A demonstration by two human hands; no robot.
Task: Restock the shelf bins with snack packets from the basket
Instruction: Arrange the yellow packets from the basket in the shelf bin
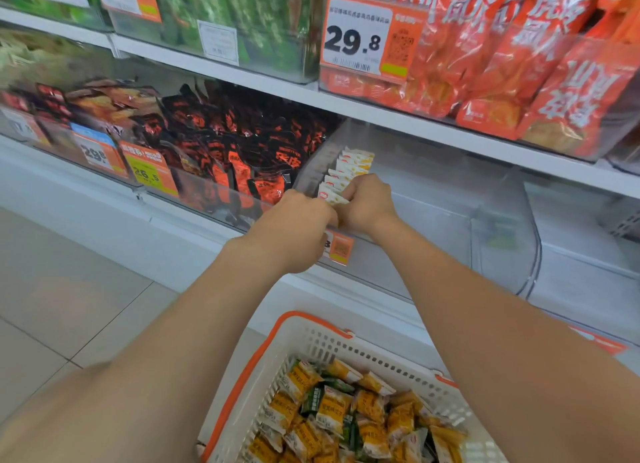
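Both hands met at the front left corner of the clear plastic shelf bin, at 12 o'clock from the white plastic basket with an orange handle. The right hand had its fingers curled tightly over the near end of a row of small white-and-yellow snack packets. These stood on edge along the bin's left wall and ran back toward 1 o'clock. The hand probably pressed them upright so that the row would not topple.

The left hand, at 8 o'clock of the right, was fisted against the nearest packet. Its fingertips were hidden behind the hand itself, so I could not tell whether it pinched that packet or only steadied it.

The basket sat at 6 o'clock of the view, directly under the hands, likely to keep each reach short. Its heap of yellow and green foil packets was cut off by the bottom edge. The bin looked bare toward 3 o'clock, so the restocking seemed at an early stage.

An orange paper price tag on the bin's front was half covered by the left hand. At 10 o'clock, a neighbouring bin of black-and-orange packets looked full. The print on the white packets was too small to read.
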